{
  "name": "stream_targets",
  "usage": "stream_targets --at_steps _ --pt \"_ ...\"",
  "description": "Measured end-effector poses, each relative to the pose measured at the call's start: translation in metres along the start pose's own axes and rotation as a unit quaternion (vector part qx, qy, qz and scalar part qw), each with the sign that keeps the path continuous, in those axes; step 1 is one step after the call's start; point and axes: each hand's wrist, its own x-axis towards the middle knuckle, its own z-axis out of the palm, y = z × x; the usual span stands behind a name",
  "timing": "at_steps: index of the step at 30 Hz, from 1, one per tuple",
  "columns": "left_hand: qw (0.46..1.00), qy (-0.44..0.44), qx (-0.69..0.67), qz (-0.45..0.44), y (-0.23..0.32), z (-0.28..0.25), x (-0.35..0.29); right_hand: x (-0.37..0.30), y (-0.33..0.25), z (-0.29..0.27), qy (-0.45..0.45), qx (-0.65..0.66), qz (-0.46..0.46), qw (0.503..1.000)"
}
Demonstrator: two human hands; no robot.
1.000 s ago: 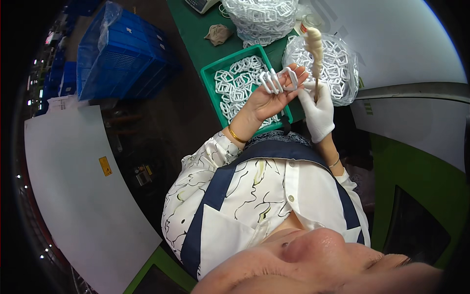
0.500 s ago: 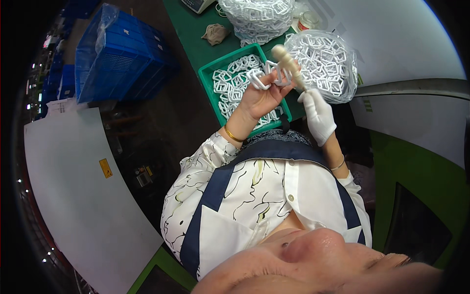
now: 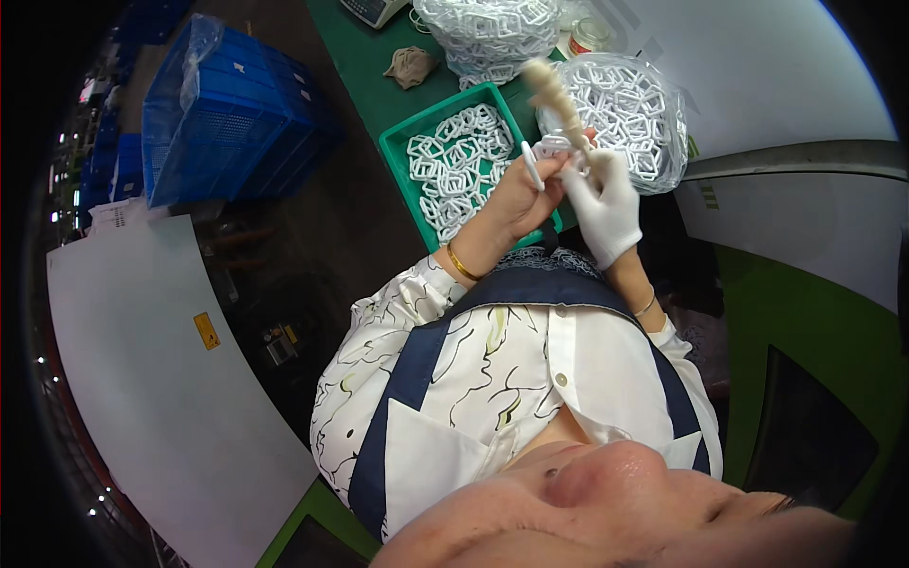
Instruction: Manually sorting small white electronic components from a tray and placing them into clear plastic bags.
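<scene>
My bare left hand [image 3: 519, 201] is closed on white plastic links [image 3: 532, 167], angular open loops that stick out around its fingers. On my right hand [image 3: 609, 210] is a white glove. Its fingers are bent round the lower end of a pale, knobbed stick-like tool [image 3: 553, 95], whose thicker end points up and away. Both hands meet at the fingertips over the right edge of a green tray [image 3: 397, 163]. Where the tool's lower end meets the links is hidden by the fingers. Many loose white links [image 3: 456, 170] lie in the tray.
Right of the tray sits a clear bag of white links [image 3: 625, 114], with another full bag [image 3: 492, 38] behind it. A crumpled beige cloth [image 3: 411, 67], a glass jar [image 3: 589, 36] and a scale [image 3: 375, 9] share the green table. Blue crates [image 3: 237, 114] stand left.
My left hand has turned and moved right toward my right hand, away from above the tray. The gloved hand has shifted slightly up and left, and the fingertips now meet.
</scene>
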Motion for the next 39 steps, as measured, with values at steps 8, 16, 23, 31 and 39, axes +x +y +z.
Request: stream_targets --at_steps 8,16,23,31,39 --pt "0.999 0.000 -0.026 0.029 0.018 0.003 0.000 -0.006 0.022 -0.019 -0.096 -0.066 -0.049 0.992" --pt "0.983 -0.026 -0.180 -0.025 0.028 0.005 0.002 -0.020 0.010 -0.025 -0.200 -0.090 -0.016 0.976" --pt "0.995 -0.032 -0.089 -0.034 0.029 -0.002 0.010 -0.012 0.027 -0.050 -0.052 -0.043 0.002 0.998" --pt "0.821 -0.112 0.377 0.413 0.070 0.070 0.064 -0.007 0.061 -0.105 0.139 -0.028 0.042 0.989" --pt "0.437 0.041 0.853 0.283 -0.005 -0.023 0.081 -0.021 0.076 -0.104 0.144 -0.055 0.071 0.986"
